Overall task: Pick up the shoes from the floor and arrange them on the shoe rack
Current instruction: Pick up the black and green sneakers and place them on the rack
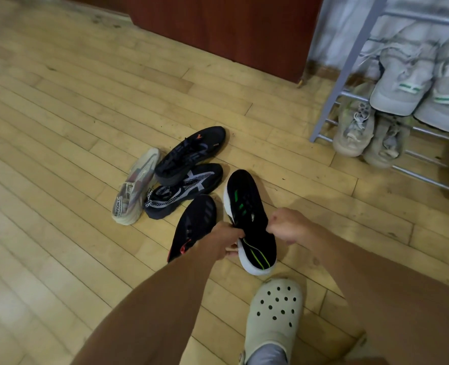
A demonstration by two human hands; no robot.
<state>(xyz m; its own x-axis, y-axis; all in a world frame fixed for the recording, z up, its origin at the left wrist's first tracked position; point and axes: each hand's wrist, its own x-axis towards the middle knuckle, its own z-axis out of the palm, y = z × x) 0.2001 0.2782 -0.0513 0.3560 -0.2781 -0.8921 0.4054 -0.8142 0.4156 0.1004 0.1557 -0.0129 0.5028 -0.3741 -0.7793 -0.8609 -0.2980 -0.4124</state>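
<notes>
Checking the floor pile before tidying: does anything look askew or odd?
Yes. The beige shoe lies tipped on its side against the black pile. One black sneaker rests partly on the grey-patterned one. Both hands grip the green-striped shoe.

Black sneaker [247, 204] with green stripes and white sole; black sneaker [194, 225] with red trim; pale green clog [273, 312] with dark holes; yellowish plank floor [60, 127].

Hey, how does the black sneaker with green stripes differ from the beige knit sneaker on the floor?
The black sneaker with green stripes and white sole is gripped at its heel end by the left hand and right hand; the beige knit sneaker lies untouched. The black one sits right of the pile, the beige one at its left edge. Both are low-cut and off the rack.
</notes>
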